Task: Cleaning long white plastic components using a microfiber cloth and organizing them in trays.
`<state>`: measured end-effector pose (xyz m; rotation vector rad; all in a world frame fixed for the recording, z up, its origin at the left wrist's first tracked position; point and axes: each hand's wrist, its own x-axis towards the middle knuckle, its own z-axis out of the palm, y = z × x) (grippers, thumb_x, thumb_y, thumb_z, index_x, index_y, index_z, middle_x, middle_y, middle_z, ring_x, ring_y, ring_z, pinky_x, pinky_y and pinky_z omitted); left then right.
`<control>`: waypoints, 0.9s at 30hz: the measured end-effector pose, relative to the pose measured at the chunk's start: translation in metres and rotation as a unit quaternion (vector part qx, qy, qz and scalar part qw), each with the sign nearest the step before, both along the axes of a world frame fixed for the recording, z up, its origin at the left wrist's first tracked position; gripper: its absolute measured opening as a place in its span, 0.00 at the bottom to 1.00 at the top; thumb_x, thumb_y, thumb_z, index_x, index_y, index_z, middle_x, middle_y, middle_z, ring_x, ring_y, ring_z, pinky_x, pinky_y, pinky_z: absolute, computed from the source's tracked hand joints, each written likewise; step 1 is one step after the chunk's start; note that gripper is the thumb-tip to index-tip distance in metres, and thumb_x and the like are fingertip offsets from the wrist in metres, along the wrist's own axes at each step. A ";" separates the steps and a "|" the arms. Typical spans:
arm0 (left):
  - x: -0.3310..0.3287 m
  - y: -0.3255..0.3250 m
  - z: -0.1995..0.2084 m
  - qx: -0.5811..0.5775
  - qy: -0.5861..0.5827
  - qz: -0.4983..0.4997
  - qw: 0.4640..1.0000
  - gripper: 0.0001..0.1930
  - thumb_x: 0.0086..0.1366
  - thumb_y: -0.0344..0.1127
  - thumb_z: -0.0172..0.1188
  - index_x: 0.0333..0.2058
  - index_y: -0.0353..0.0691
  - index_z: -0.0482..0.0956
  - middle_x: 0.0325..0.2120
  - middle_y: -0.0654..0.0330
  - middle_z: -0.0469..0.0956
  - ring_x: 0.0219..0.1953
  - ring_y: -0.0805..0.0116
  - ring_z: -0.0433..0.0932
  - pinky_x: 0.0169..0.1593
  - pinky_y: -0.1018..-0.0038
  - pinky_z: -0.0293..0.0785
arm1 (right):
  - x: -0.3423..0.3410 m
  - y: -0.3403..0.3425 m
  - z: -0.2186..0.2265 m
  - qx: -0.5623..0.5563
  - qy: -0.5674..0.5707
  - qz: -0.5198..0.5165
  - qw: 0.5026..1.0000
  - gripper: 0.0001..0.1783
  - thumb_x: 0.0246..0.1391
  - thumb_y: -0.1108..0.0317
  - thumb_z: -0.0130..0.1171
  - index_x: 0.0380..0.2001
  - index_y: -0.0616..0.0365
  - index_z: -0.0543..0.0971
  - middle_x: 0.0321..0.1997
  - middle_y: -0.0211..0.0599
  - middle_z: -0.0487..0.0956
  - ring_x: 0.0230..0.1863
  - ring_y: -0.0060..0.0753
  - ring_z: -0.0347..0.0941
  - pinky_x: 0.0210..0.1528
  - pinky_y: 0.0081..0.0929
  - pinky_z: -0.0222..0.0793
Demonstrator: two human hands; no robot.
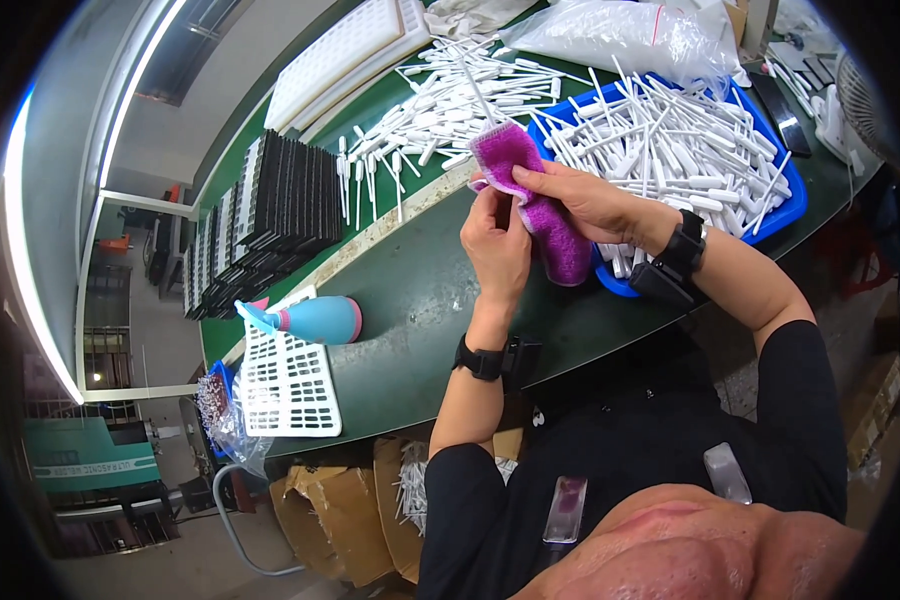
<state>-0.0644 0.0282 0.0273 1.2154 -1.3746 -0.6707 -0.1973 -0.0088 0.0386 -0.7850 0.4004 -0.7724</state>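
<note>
A fuzzy purple cloth (565,252) with a pale edge is between my two hands, above the green table. My right hand (582,198) grips it, the thumb pressed on top. Close beside it, my left hand (496,245) has its fingers pinched at the cloth's left edge. Just above the cloth a thin white stick shows; whether it is held or lies in the pile behind, I cannot tell. Under and beyond my right hand stands a blue basket (798,200) heaped with white plastic sticks (685,150) that have thick handles and thin stems.
More white sticks (440,105) lie loose at the back. Black slotted trays (290,200) are stacked at left, near a light-blue spray bottle (322,320) on a white grid tray (295,395). A clear plastic bag (630,40) lies behind; cardboard boxes (335,515) stand below the table.
</note>
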 end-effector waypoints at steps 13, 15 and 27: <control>-0.015 0.009 0.001 0.026 -0.010 -0.058 0.998 0.08 0.63 0.28 0.53 0.37 0.29 0.75 0.27 0.66 0.76 0.29 0.82 0.71 0.34 0.84 0.67 | -0.014 -0.013 0.006 -0.079 0.033 -0.084 0.993 0.20 0.61 0.55 0.48 0.46 0.61 0.71 0.41 0.32 0.75 0.40 0.20 0.70 0.44 0.19 0.67; -0.011 0.008 0.002 0.011 0.033 -0.020 0.999 0.08 0.63 0.28 0.54 0.38 0.29 0.75 0.29 0.66 0.76 0.30 0.83 0.71 0.34 0.85 0.67 | -0.008 -0.006 0.005 -0.092 0.041 -0.070 0.992 0.20 0.61 0.55 0.48 0.45 0.60 0.72 0.39 0.29 0.75 0.37 0.18 0.70 0.41 0.18 0.67; -0.021 0.011 -0.010 -0.052 -0.249 -0.105 0.962 0.13 0.64 0.29 0.50 0.46 0.33 0.70 0.35 0.60 0.76 0.34 0.74 0.74 0.40 0.78 0.70 | -0.007 -0.007 0.005 -0.058 0.090 -0.188 0.976 0.17 0.61 0.53 0.47 0.42 0.54 0.72 0.28 0.28 0.73 0.27 0.20 0.69 0.31 0.19 0.67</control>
